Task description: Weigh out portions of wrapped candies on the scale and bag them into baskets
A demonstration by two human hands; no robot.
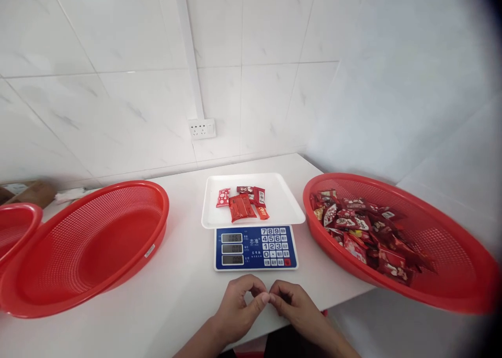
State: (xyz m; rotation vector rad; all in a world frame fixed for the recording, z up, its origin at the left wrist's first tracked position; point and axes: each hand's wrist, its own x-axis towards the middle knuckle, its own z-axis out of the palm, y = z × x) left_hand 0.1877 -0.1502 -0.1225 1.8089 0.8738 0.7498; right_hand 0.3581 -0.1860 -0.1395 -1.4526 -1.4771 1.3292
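My left hand [242, 306] and my right hand [297, 306] meet just in front of the scale, thumbs and fingertips pressed together. Nothing shows between the pinched fingers. Right beyond them stands a digital scale [255, 248] with a blue keypad panel and lit displays. On top of it rests a white tray [214, 190]. Several red snack packets [242, 207] lie grouped in the tray's middle, some overlapping; neither hand touches them.
To the right, a red plastic basket [458, 261] holds a heap of wrapped snacks [368, 230] and overhangs the table edge. An empty red basket [98, 232] stands left, with part of another basket [15, 232] beyond. Behind is a tiled wall with a socket [202, 129].
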